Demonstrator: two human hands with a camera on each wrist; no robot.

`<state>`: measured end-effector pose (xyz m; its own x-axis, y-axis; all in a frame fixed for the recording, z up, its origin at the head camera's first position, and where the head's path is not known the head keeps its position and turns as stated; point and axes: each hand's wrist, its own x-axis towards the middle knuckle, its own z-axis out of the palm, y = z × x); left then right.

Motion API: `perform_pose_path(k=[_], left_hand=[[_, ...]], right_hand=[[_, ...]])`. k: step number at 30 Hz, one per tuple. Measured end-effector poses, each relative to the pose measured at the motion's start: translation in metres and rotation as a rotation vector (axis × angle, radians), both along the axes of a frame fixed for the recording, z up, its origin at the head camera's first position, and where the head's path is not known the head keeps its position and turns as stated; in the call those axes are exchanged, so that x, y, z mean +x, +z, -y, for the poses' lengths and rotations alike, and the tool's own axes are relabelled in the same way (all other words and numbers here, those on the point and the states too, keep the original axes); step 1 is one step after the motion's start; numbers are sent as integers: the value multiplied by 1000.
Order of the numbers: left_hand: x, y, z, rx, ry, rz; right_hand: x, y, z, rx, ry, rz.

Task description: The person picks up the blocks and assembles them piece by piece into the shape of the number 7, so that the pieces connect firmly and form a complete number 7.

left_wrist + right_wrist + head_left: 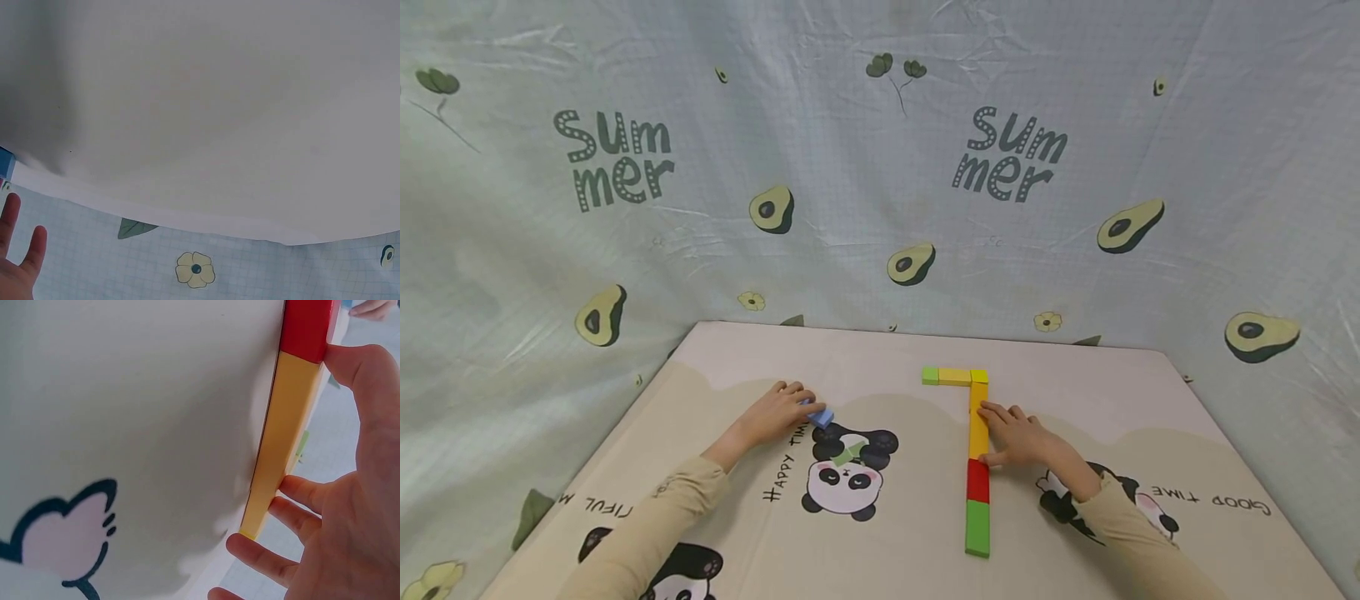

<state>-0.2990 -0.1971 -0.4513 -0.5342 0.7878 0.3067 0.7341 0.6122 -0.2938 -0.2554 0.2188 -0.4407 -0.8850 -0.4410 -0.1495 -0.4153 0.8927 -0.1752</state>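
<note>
My left hand [778, 411] holds a blue block [822, 417] by its left end, over the table beside a printed panda. In the left wrist view the blue block [5, 164] shows only at the left edge, above two raised fingers [34, 253]. A long orange-yellow block [978, 433] lies in a column of blocks, and my right hand [1018, 437] rests along its right side. The thumb is near the joint with the red block [977, 481]; the other fingers lie spread farther up. In the right wrist view those fingers [294, 515] touch the orange-yellow side [281, 425].
Below the red block a green block [977, 527] ends the column. At its top sit a yellow block [979, 376], a pale orange block [955, 377] and a small green block [930, 376], running left. A printed cloth wall [850, 167] stands behind the table [887, 567].
</note>
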Motion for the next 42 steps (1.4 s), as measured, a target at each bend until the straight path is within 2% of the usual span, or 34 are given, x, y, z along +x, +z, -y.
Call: perform_pose_path(k=[12,25,42], left_hand=[[0,-1,1,8,-14,-26],[-1,-3,-1,4,2,-4],[-7,1,-10,51,-58,5]], right_hand=[[-2,1,2,24,-3,6],[-1,1,2,24,0,5],[2,5,3,20,-10,16]])
